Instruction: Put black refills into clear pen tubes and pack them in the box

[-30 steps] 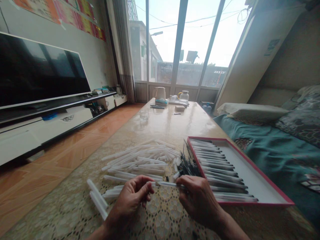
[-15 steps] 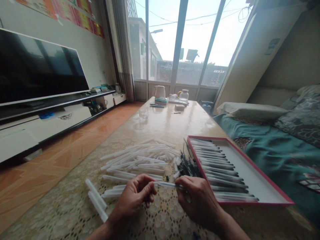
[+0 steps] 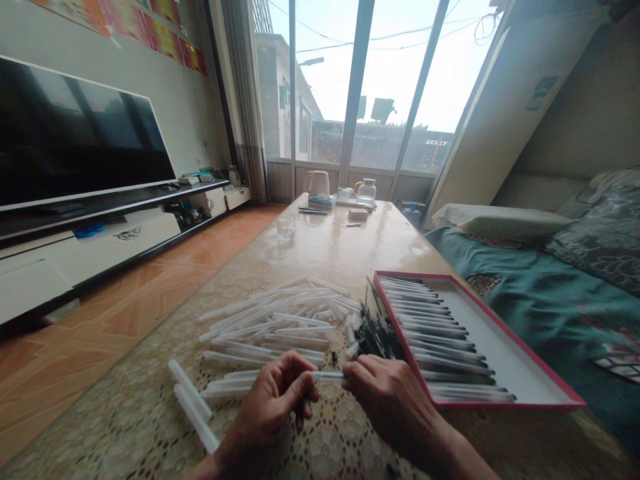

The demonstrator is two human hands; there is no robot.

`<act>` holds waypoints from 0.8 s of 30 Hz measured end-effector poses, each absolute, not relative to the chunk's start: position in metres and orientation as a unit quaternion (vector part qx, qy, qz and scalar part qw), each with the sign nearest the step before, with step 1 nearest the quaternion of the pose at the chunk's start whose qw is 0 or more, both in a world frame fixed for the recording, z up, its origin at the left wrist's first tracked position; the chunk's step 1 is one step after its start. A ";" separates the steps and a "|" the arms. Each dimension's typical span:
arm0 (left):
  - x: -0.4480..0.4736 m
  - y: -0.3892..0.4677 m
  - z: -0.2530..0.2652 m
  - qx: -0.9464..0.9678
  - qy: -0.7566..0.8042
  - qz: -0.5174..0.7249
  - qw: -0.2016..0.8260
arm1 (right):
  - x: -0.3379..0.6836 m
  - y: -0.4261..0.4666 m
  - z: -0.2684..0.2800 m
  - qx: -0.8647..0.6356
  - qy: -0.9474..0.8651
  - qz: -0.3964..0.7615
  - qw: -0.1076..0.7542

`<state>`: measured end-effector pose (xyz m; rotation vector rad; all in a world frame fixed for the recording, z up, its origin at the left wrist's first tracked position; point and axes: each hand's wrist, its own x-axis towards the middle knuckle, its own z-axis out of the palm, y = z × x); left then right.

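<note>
Between my two hands a thin translucent pen barrel [image 3: 329,376] lies level above the tablecloth. My left hand [image 3: 280,393] pinches its left end between thumb and forefinger. The fingers of my right hand [image 3: 383,390] are closed around its right end and hide it. Beyond my left hand spreads a pile of white translucent pen tubes [image 3: 280,320]. A heap of black pen refills [image 3: 375,330] lies just past my right hand. To the right, a red-rimmed box [image 3: 520,347] holds a row of pens [image 3: 445,333] with dark ends.
Two loose tubes [image 3: 193,400] lie left of my left hand. A small black piece [image 3: 335,357] sits near the refills. Farther along the table [image 3: 340,257] stand a drinking glass [image 3: 286,230], a glass jug [image 3: 367,189] and a small box [image 3: 358,214]. A sofa [image 3: 500,287] borders the right side.
My right hand has moved slightly left, toward my left hand, so less of the pen barrel shows between them. The pile and the box stay as they were.
</note>
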<state>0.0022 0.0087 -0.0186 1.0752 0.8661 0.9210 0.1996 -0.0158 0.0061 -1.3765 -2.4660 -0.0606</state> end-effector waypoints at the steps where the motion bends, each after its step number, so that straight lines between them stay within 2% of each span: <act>1: 0.003 0.007 -0.019 0.481 0.386 0.416 0.668 | 0.199 -0.016 0.005 -0.487 -0.859 -0.002 0.157; 10: 0.005 -0.007 -0.019 0.527 0.391 0.433 0.618 | 0.209 -0.017 0.006 -0.491 -0.815 0.235 0.196; 14: 0.005 -0.011 -0.020 0.555 0.390 0.438 0.590 | 0.213 -0.017 0.010 -0.477 -0.803 0.300 0.194; 19: 0.006 0.002 -0.023 0.547 0.374 0.406 0.629 | 0.219 -0.016 0.018 -0.499 -0.814 0.233 0.186; 24: 0.004 0.010 -0.022 0.525 0.403 0.434 0.611 | 0.261 -0.004 0.033 -0.586 -0.771 0.131 0.212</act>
